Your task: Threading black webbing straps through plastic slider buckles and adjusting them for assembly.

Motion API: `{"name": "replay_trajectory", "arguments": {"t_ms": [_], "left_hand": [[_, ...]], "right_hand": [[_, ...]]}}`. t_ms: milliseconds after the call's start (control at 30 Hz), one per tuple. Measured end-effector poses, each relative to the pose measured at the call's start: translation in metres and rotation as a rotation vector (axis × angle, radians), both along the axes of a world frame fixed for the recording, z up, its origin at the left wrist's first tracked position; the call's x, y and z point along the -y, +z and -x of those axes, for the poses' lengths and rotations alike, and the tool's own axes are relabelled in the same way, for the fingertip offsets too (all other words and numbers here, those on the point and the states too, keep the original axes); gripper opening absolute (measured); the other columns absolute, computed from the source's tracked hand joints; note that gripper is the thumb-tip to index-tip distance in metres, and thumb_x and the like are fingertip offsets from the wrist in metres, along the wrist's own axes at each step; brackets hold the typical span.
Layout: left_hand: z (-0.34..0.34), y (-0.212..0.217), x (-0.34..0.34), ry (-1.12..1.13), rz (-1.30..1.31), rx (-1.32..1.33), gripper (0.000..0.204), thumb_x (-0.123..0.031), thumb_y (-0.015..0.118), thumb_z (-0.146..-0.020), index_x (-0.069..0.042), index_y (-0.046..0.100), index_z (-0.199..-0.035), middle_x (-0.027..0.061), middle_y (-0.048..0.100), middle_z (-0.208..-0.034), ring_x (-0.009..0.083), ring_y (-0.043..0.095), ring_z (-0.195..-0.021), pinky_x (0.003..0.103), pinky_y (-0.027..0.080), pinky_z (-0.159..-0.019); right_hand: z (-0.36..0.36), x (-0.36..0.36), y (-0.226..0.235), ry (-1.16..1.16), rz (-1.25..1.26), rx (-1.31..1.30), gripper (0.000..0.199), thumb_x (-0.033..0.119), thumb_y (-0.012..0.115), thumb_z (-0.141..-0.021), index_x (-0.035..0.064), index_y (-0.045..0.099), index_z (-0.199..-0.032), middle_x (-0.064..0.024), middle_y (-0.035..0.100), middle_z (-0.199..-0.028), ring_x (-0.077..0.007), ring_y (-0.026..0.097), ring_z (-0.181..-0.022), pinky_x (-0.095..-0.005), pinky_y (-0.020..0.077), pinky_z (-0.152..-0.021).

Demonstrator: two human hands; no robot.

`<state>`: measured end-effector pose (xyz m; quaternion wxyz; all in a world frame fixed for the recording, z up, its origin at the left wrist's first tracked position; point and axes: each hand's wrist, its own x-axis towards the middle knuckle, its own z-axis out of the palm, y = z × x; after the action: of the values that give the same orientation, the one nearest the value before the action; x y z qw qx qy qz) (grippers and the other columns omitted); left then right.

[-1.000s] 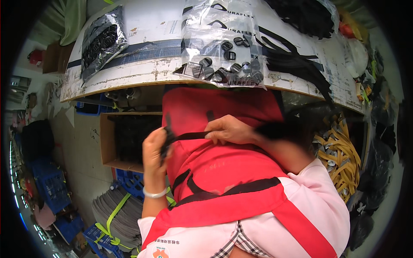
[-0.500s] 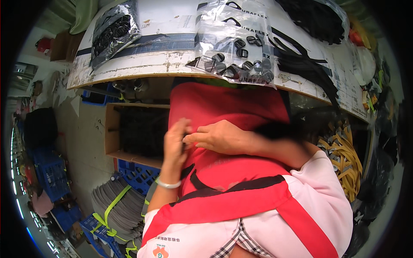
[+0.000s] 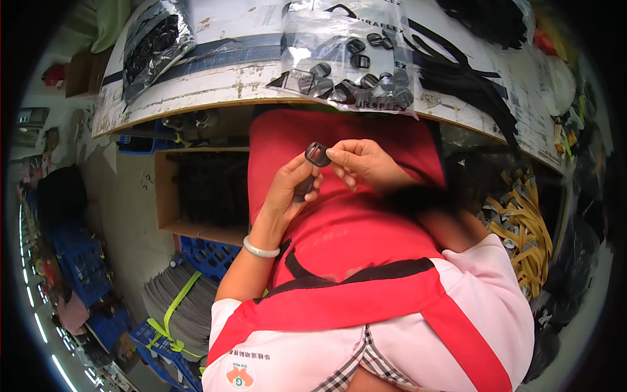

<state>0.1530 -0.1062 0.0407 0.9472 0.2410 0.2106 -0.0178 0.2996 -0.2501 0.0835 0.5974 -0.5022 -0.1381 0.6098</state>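
Above the red apron on my lap, a black plastic strap buckle with slots is held up between both hands. My left hand, with a pale bangle at its wrist, pinches the buckle from the lower left. Under its curled fingers shows another dark piece, whose kind I cannot make out. The thumb and forefinger of my right hand close on the buckle's right edge. A blurred black shape hides part of my right forearm.
Clear plastic bags with several loose black buckles lie on the worn table. Another bag is at left, black straps at right. An open cardboard box stands lower left; yellow straps hang right.
Both hands have moved up and away from my body, toward the table. The buckle, hidden before, now shows between my fingertips. The view has shifted slightly.
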Motion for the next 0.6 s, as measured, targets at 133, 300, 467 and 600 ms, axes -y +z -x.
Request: {"name": "replay_trajectory", "arguments": {"t_ms": [133, 300, 467, 600], "left_hand": [[-0.008, 0.013, 0.01, -0.054, -0.279, -0.035, 0.039, -0.012, 0.061, -0.091, -0.005, 0.051, -0.129, 0.0059, 0.059, -0.091, 0.0147, 0.059, -0.067, 0.023, 0.045, -0.045], [-0.021, 0.012, 0.011, -0.038, -0.349, 0.042, 0.024, -0.008, 0.064, -0.089, -0.003, 0.063, -0.113, 0.0094, 0.063, -0.085, 0.0154, 0.06, -0.065, 0.023, 0.046, -0.045], [-0.035, 0.017, 0.011, -0.015, -0.335, -0.083, 0.015, -0.012, 0.062, -0.092, -0.002, 0.065, -0.104, 0.0081, 0.065, -0.084, 0.0128, 0.06, -0.062, 0.022, 0.045, -0.046], [-0.035, 0.012, 0.016, -0.059, -0.309, -0.159, 0.014, -0.014, 0.061, -0.094, -0.002, 0.065, -0.1, 0.0068, 0.065, -0.082, 0.0122, 0.059, -0.061, 0.022, 0.044, -0.045]], "right_hand": [[-0.004, 0.009, -0.017, -0.016, -0.035, -0.478, 0.02, 0.024, 0.059, -0.095, 0.0059, 0.06, -0.088, 0.0022, 0.054, -0.068, -0.0037, 0.046, -0.051, -0.0195, 0.0354, -0.047], [-0.014, 0.017, -0.017, 0.026, -0.067, -0.481, 0.021, 0.025, 0.059, -0.095, 0.0059, 0.061, -0.087, 0.002, 0.055, -0.068, -0.0047, 0.049, -0.051, -0.0198, 0.0378, -0.047], [-0.075, 0.03, -0.006, -0.349, 0.042, 0.84, 0.017, 0.019, 0.062, -0.091, 0.0026, 0.065, -0.09, -0.0052, 0.063, -0.073, -0.0123, 0.06, -0.063, -0.028, 0.0487, -0.057], [-0.163, 0.02, 0.015, -0.557, 0.237, 1.747, 0.02, 0.015, 0.069, -0.079, 0.0088, 0.067, -0.098, -0.0073, 0.064, -0.098, -0.0273, 0.058, -0.093, -0.0388, 0.0476, -0.084]]}}
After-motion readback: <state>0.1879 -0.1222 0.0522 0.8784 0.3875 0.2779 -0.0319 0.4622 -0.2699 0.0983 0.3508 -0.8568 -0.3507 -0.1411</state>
